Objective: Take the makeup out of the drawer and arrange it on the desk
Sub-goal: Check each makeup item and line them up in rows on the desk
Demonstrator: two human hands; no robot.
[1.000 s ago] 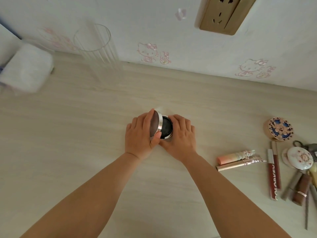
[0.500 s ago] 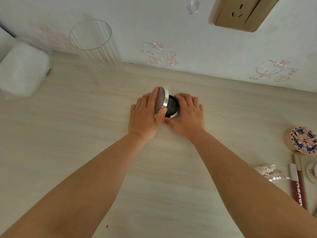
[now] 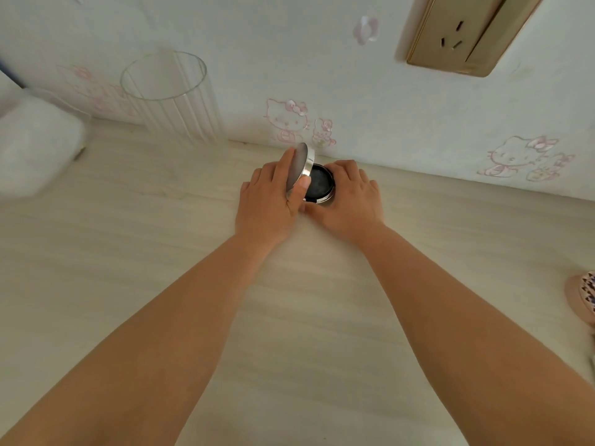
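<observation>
A round compact stands open on the pale wooden desk (image 3: pixel 161 284), close to the back wall. Its black base (image 3: pixel 319 185) lies flat and its silver-rimmed lid (image 3: pixel 301 167) is tipped up on edge. My left hand (image 3: pixel 269 201) grips the lid, thumb on its rim and fingers behind it. My right hand (image 3: pixel 349 196) curls round the base from the right and holds it on the desk. A round patterned makeup case (image 3: pixel 584 299) shows at the right edge, partly cut off.
A ribbed clear glass cup (image 3: pixel 170 98) stands at the back left by the wall. A white soft bundle (image 3: pixel 35 146) lies at the far left. A gold wall socket (image 3: pixel 463 33) sits above on the sticker-decorated wall.
Both hands have slid the open compact away from me, up to the wall. The view has shifted, so the lipsticks and tubes on the right have left the frame.
</observation>
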